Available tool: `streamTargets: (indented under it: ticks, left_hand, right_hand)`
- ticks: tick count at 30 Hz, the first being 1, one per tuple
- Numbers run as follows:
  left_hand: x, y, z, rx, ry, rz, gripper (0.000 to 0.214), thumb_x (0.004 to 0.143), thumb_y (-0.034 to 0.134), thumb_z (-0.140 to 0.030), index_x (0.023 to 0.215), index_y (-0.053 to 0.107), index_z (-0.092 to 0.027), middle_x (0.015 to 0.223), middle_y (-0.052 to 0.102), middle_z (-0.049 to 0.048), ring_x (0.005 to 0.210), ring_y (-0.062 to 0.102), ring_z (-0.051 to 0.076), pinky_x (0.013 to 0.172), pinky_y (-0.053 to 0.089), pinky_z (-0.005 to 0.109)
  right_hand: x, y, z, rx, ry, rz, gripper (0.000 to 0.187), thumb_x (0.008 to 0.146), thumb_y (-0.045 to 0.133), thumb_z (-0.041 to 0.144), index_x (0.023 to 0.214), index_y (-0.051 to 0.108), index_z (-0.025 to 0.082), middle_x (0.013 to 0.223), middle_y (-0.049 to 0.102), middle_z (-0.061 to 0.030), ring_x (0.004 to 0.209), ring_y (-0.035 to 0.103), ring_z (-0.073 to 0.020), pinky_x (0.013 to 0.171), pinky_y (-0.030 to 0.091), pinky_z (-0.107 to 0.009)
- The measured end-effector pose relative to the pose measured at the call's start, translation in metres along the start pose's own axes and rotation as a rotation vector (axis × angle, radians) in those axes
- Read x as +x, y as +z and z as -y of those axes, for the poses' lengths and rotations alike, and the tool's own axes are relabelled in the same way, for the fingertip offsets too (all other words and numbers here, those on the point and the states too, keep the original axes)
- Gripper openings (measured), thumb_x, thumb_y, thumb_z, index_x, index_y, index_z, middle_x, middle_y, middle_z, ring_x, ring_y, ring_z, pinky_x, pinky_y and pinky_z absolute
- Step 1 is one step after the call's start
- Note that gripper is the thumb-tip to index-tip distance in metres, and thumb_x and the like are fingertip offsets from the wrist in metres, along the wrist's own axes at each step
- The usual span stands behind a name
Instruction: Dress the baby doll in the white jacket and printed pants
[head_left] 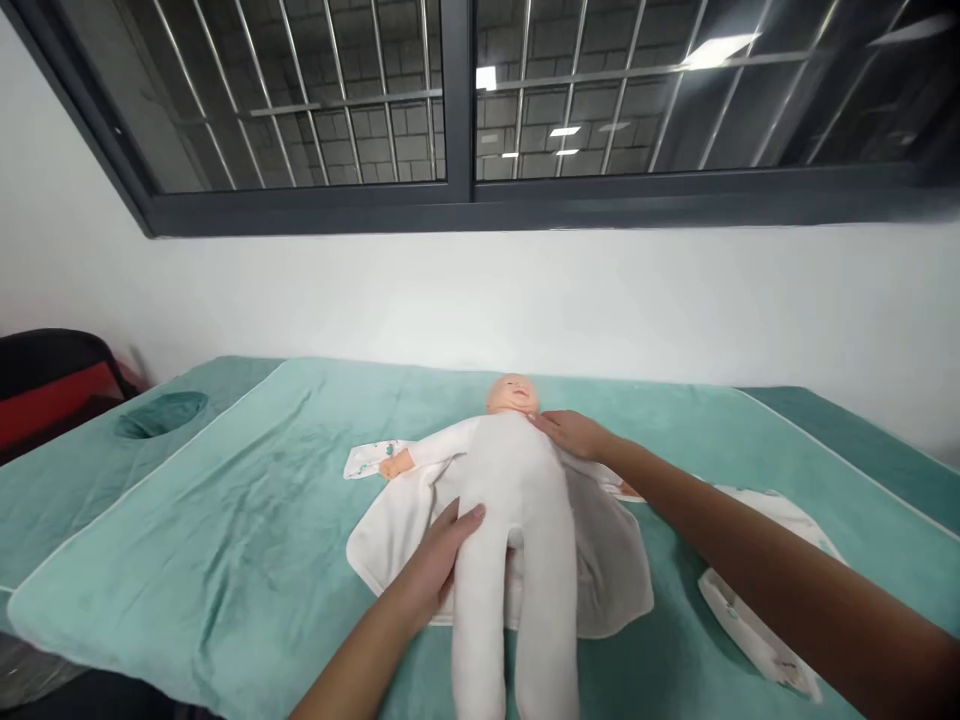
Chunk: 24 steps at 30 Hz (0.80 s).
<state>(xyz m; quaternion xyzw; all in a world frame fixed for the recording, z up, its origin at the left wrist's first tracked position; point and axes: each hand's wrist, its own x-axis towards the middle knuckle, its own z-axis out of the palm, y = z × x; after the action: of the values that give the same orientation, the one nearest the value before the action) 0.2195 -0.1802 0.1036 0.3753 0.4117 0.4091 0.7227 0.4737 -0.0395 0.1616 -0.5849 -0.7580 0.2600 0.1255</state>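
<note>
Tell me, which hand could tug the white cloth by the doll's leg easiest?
Probably the left hand: it already lies on the white cloth beside the doll's leg. The right hand is up at its shoulder.

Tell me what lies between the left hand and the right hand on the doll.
In the head view, the doll's white cloth torso spans the stretch: the left hand rests at its hip, the right hand at its shoulder beside the neck.

A green towel point(247, 520) covers the bed point(67, 480), with a white cloth point(607, 570) spread on it.
</note>
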Motion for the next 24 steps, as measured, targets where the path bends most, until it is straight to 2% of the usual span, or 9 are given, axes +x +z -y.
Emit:
streamTargets:
  ticks: [2,5,7,10,13,15,20,22,24]
  left_hand:
    - [0.003,-0.017,-0.012,0.379,0.226,-0.095,0.041,0.089,0.054,-0.044,0.118,0.062,-0.017,0.118,0.066,0.0124,0.108,0.063,0.026,0.098,0.047,0.04]
    - [0.017,-0.042,-0.019,1.042,0.508,-0.234,0.038,0.094,0.04,-0.032,0.119,0.063,-0.016,0.124,0.062,0.0114,0.118,0.055,0.028,0.106,0.038,0.042]
    - [0.028,-0.052,-0.016,1.347,0.592,-0.24,0.038,0.092,0.038,-0.022,0.121,0.061,-0.014,0.127,0.059,0.0134,0.121,0.051,0.03,0.104,0.037,0.045]
    - [0.039,-0.056,-0.006,1.559,0.626,-0.252,0.037,0.09,0.039,-0.015,0.122,0.058,-0.013,0.128,0.056,0.0167,0.123,0.047,0.031,0.1,0.038,0.048]
    - [0.039,-0.056,0.0,1.646,0.624,-0.307,0.037,0.091,0.04,-0.015,0.125,0.055,-0.015,0.128,0.056,0.0154,0.122,0.047,0.029,0.096,0.039,0.046]
    - [0.037,-0.058,0.001,1.625,0.628,-0.344,0.035,0.09,0.042,-0.014,0.122,0.056,-0.016,0.128,0.056,0.0135,0.119,0.048,0.028,0.093,0.04,0.044]
    - [0.051,-0.069,-0.008,1.384,0.58,-0.627,0.032,0.088,0.049,-0.02,0.117,0.057,-0.014,0.125,0.055,0.0166,0.117,0.047,0.032,0.096,0.035,0.047]
    - [0.062,-0.078,-0.014,1.168,0.537,-0.702,0.026,0.08,0.059,-0.021,0.105,0.061,-0.014,0.115,0.059,0.0161,0.114,0.048,0.034,0.097,0.034,0.049]
    - [0.071,-0.088,-0.02,0.966,0.52,-0.721,0.013,0.075,0.061,-0.019,0.088,0.062,-0.015,0.099,0.062,0.0128,0.105,0.053,0.031,0.094,0.037,0.046]
  right_hand:
    - [-0.001,0.001,0.019,-0.132,-0.035,-0.137,0.062,0.093,0.031,0.063,0.097,0.068,0.015,0.109,0.067,-0.0194,0.109,0.057,-0.0365,0.095,0.04,-0.05]
    - [0.0,0.016,0.062,-0.384,-0.243,-0.331,0.045,0.099,0.03,0.046,0.106,0.062,0.015,0.115,0.062,-0.0172,0.111,0.054,-0.0307,0.092,0.041,-0.043]
    - [0.007,0.037,0.094,-0.489,-0.382,-0.26,0.035,0.098,0.035,0.039,0.112,0.058,0.015,0.117,0.06,-0.0152,0.111,0.053,-0.0271,0.09,0.042,-0.038]
    - [0.027,0.075,0.134,-0.564,-0.457,-0.054,0.029,0.092,0.051,0.038,0.111,0.058,0.018,0.115,0.062,-0.0129,0.107,0.056,-0.0266,0.086,0.043,-0.037]
    - [0.051,0.1,0.152,-0.591,-0.431,0.051,0.026,0.086,0.06,0.04,0.098,0.063,0.018,0.104,0.068,-0.0118,0.097,0.061,-0.0269,0.08,0.044,-0.036]
    - [0.06,0.103,0.153,-0.589,-0.403,0.081,0.027,0.085,0.059,0.043,0.095,0.063,0.018,0.095,0.07,-0.0105,0.087,0.064,-0.0252,0.074,0.044,-0.034]
    - [0.052,0.083,0.14,-0.504,-0.389,-0.038,0.039,0.096,0.037,0.052,0.109,0.059,0.022,0.107,0.069,-0.0076,0.093,0.062,-0.0231,0.074,0.042,-0.032]
    - [0.043,0.074,0.133,-0.359,-0.399,-0.073,0.042,0.095,0.037,0.057,0.113,0.059,0.025,0.112,0.068,-0.0046,0.096,0.061,-0.0221,0.077,0.043,-0.032]
    - [0.036,0.068,0.129,-0.19,-0.417,-0.065,0.042,0.091,0.044,0.059,0.113,0.062,0.028,0.112,0.068,-0.0019,0.098,0.061,-0.0222,0.081,0.043,-0.033]
